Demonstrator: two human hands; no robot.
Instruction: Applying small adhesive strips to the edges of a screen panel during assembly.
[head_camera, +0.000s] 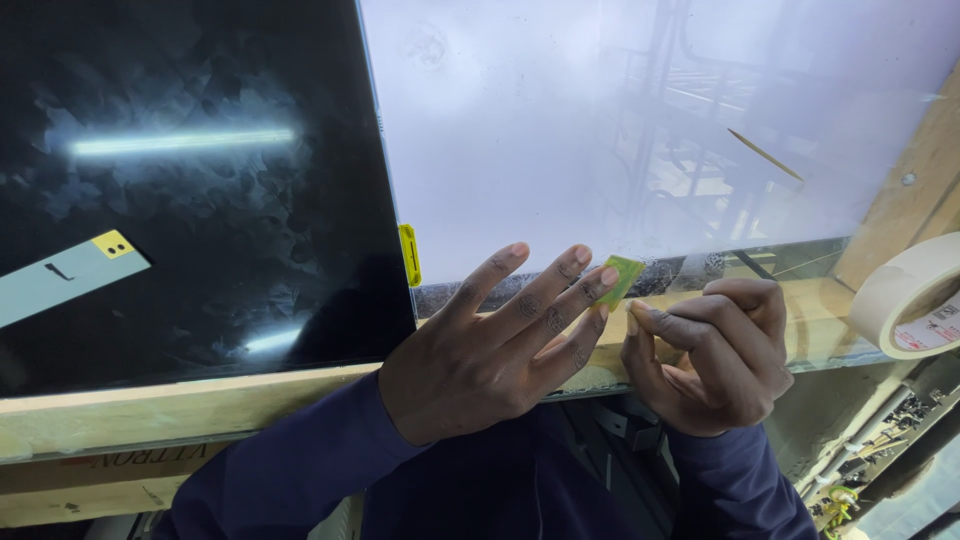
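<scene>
Wooden bench (150, 410) under glass sheet (600, 130): left hand (490, 345) fingers spread, touching small green tab (621, 278); right hand (715, 350) curled, grasp unclear.

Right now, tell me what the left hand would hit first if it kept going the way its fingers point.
The left hand points up and right; its fingertips already touch the small green tab. Past that lies the white sheet, though depth is unclear.

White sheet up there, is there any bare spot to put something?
Yes: the white sheet is bare between the yellow clip and thin stick. It's crowded at its lower edge, where both hands pinch a green tab.
</scene>
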